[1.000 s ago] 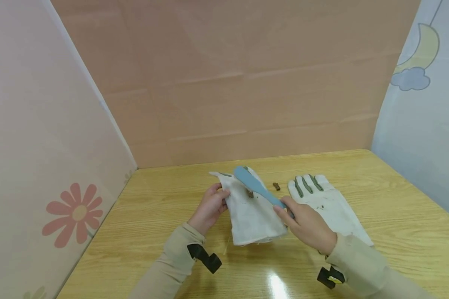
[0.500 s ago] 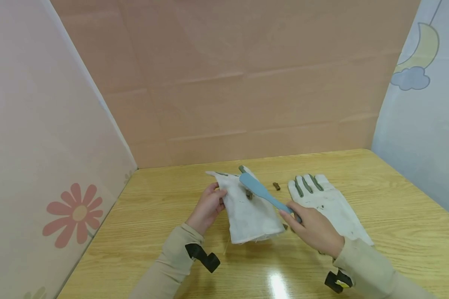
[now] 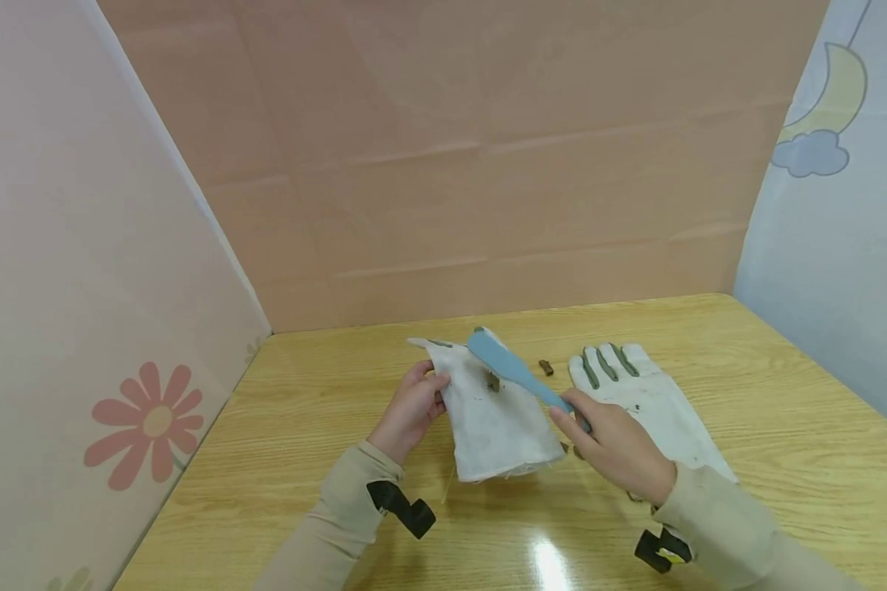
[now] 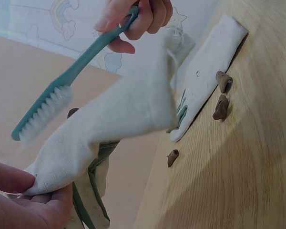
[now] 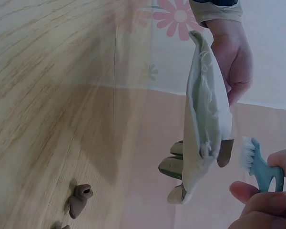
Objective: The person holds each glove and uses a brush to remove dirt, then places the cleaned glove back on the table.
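Observation:
My left hand (image 3: 414,406) pinches the edge of a white work glove (image 3: 495,427) with green finger strips, holding it above the table. A brown lump (image 3: 493,382) clings to the glove's upper face. In my right hand (image 3: 621,443) is a blue brush (image 3: 513,367), gripped by its handle. Its white bristles (image 4: 47,109) face the glove in the left wrist view, close to the lump. The right wrist view shows the glove's frayed cuff opening (image 5: 205,109) and the brown lump (image 5: 225,152) beside the brush head.
A second white glove (image 3: 668,402) with green strips lies flat on the wooden table (image 3: 303,410) at the right, with small dark specks on it. Several brown lumps are on the tabletop, one of them a small lump (image 3: 546,368) behind the held glove. Partition walls enclose the table.
The brush has moved down-right over the glove, then slightly back up-left. The held glove has shifted a little left and tilted since the first frame.

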Motion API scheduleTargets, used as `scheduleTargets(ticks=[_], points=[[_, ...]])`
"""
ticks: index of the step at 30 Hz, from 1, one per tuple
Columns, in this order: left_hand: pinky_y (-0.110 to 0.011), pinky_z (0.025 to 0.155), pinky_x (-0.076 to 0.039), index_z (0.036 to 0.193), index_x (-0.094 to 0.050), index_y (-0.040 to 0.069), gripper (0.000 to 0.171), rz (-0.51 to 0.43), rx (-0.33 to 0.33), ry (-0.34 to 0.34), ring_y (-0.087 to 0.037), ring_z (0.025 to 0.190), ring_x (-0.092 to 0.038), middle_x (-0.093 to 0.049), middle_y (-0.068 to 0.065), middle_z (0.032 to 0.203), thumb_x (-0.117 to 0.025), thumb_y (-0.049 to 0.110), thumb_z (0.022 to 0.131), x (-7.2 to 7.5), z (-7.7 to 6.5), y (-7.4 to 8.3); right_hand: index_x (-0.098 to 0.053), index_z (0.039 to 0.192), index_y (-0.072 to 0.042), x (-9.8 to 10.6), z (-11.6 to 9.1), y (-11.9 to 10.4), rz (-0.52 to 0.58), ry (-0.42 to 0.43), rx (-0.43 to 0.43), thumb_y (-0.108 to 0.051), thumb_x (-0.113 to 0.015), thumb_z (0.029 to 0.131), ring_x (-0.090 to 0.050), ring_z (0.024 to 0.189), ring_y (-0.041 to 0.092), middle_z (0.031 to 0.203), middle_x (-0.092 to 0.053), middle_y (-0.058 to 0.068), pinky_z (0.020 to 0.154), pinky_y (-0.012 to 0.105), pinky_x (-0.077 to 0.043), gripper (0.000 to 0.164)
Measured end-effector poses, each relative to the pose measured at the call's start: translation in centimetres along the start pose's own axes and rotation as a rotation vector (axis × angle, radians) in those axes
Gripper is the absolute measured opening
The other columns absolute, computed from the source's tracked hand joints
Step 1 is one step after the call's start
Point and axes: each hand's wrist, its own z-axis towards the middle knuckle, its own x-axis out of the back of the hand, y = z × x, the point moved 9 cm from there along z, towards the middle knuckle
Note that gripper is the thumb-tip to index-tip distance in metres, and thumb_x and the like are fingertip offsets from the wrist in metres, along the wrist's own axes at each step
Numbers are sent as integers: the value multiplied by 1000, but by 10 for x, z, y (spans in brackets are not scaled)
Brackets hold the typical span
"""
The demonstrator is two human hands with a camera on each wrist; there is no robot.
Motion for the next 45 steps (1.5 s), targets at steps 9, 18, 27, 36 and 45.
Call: scheduleTargets(ticks=[9,18,27,36,45], points=[[-25,82,-47,138,-31,-2,41,-4,20,22,-11,93,-59,-52,-20,126,-36,8,99,3,2,-1,-53,92,-15,-5,-4,10,-16,-26,-58,-30,-46,99,-21,40,0,51,-32,-10,39,20,-27,17],[-22,77,-48,138,-33,-2,40,-7,12,23,-6,88,-60,-56,-17,120,-36,7,98,5,3,1,-50,87,-16,0,-13,17,-37,-16,-66,-28,-44,100,-20,41,-1,52,-34,-11,40,20,-27,19],[-22,75,-48,136,-33,-3,40,-5,6,24,-6,84,-60,-58,-13,112,-37,7,98,4,2,0,-51,89,-14,8,-7,2,-36,41,9,-23,-46,99,-20,41,-2,53,-31,-11,40,19,-27,14],[-21,75,-47,135,-32,-4,39,-16,3,7,-6,83,-60,-58,-12,110,-37,7,98,2,0,-1,-52,91,-15,-5,-1,2,-8,-9,-9,-26,-47,98,-22,41,-1,52,-35,-10,40,20,-27,14],[-22,76,-47,138,-31,-3,40,-34,10,28,-7,87,-59,-56,-13,115,-36,7,99,8,3,-1,-51,88,-16,-5,-9,18,-43,-9,-61,-28,-46,98,-20,40,-1,51,-33,-11,40,20,-26,17]])
